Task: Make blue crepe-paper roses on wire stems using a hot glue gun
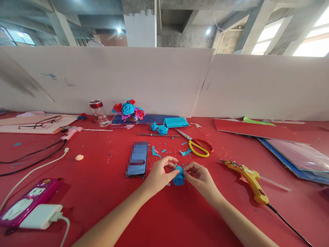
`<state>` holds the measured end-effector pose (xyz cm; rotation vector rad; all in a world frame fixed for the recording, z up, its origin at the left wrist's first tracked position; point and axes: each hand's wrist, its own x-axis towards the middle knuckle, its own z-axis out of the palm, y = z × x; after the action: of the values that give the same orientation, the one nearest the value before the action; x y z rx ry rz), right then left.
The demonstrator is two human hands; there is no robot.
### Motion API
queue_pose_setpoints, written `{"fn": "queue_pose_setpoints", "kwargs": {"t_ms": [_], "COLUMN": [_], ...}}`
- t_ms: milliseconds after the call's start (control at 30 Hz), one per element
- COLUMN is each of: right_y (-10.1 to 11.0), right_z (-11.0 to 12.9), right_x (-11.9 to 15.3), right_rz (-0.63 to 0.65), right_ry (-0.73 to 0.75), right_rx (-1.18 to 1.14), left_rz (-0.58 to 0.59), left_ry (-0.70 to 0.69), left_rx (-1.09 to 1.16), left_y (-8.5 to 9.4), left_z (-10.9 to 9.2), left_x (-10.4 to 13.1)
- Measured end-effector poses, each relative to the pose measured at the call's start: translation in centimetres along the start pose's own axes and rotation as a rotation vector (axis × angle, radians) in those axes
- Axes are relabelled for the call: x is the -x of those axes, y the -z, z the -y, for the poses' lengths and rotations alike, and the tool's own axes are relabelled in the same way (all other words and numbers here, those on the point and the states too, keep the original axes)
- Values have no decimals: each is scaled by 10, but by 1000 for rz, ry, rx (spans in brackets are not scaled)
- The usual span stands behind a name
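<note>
Between my two hands is a blue paper flower (178,179), close above the red tabletop. My left hand (162,171) pinches its upper left side with thumb and fingers. On the other side my right hand (199,176) grips the flower's edge between thumb and forefinger. Blue paper scraps (185,152) lie just beyond the hands. Scissors with red and yellow handles (199,147) rest past the right hand, blades pointing away to the left. Further back sit small finished-looking blue flowers (162,129) beside a folded blue paper stack (176,122).
A phone (137,159) lies left of my hands. To the right is a yellow glue gun (246,178) with its cord. A bouquet of paper flowers (128,109) and a glass bottle (99,113) stand at the back. A purple power strip (31,200) holds a white charger (42,216).
</note>
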<state>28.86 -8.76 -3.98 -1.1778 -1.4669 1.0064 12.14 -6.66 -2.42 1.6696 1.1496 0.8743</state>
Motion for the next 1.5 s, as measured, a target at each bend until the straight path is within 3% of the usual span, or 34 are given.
{"fn": "queue_pose_setpoints", "kwargs": {"t_ms": [100, 433, 900, 1200, 1500], "right_y": [2, -2, -3, 1, 5], "right_z": [1, 1, 2, 6, 12], "right_x": [1, -4, -4, -2, 3], "right_rz": [-2, 107, 99, 98, 87], "right_ry": [-13, -34, -51, -111, -105], "right_rx": [-39, -30, 48, -26, -34], "left_rz": [-28, 38, 89, 43, 66], "left_ry": [-29, 42, 137, -19, -33], "left_rx": [9, 49, 139, 189, 114], "left_y": [2, 4, 2, 7, 15], "left_z": [3, 1, -1, 2, -1], "left_x": [-3, -3, -1, -6, -5]}}
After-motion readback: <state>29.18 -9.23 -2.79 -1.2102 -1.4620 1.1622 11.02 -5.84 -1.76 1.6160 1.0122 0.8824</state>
